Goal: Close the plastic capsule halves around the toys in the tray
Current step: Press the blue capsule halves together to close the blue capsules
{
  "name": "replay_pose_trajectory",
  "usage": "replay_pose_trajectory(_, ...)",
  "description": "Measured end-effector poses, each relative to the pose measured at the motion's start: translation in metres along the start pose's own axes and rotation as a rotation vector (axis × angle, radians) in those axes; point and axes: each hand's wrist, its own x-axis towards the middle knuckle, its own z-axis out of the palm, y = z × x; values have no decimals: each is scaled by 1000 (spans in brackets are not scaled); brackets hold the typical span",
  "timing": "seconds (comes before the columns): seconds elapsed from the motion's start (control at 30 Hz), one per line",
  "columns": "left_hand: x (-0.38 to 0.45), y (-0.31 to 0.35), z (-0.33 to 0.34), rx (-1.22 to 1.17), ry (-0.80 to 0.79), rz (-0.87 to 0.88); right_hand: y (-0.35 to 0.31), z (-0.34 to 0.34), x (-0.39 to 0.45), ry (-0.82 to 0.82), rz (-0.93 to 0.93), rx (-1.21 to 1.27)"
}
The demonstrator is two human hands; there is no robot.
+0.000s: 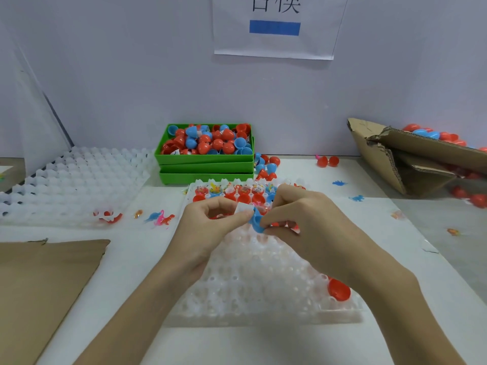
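Blue capsule half (257, 222), thin light plastic, slippery, hovering over tray (263, 285) centre. I'm pinching its rim with right hand (297, 219); left hand (210, 222) fingers curling round small whitish piece (243, 208). Gripping rim seems safest.

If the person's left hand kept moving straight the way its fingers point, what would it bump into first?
The left hand points right, toward the right hand. It would probably first meet the small blue plastic capsule half pinched between both hands, then the right hand's fingers. Depth is hard to judge.
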Motion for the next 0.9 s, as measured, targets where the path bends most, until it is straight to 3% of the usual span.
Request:
replay_pose_trajectory(0.3,-1,5,-5,-98,-59,33,-1,1,1,55,-3,-12)
replay_pose_trajectory(0.67,-4,8,2,-25,33,179,1,5,3,65,52,108)
replay_pose_trajectory(0.9,-3,4,1,138,176,278,-4,10,6,-24,95,132)
